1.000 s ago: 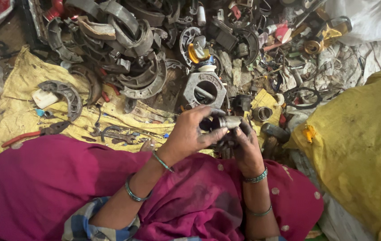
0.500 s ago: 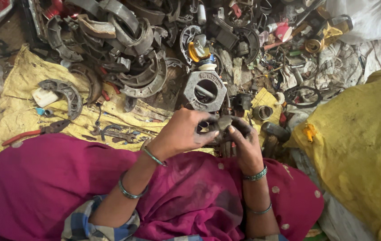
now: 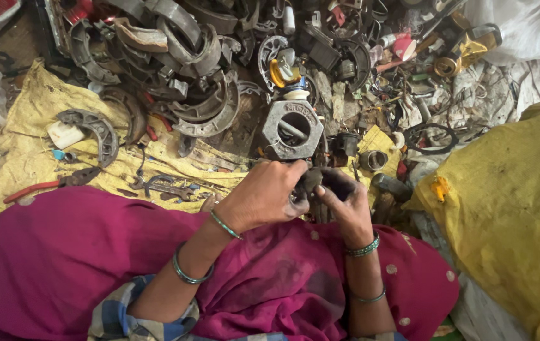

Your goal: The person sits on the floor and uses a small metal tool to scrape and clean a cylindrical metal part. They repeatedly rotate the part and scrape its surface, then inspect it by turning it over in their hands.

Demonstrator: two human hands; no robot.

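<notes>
My left hand (image 3: 263,196) and my right hand (image 3: 344,201) meet in front of my lap over magenta cloth (image 3: 80,259). Both grip one small dark, greasy metal part (image 3: 311,180) between their fingertips; most of it is hidden by my fingers. Green bangles ring both wrists. Just beyond my hands stands a grey octagonal metal housing (image 3: 292,129) with a round opening.
A heap of curved grey brake shoes (image 3: 200,107) and mixed metal scrap fills the far side. Yellow sacking (image 3: 23,151) lies on the left, with red-handled pliers (image 3: 42,186) and a wrench (image 3: 162,186). A bulging yellow sack (image 3: 510,208) is at my right.
My hands have drawn a little closer to my lap with the dark part. The light metal end that showed between them a second ago is now covered by my fingers.
</notes>
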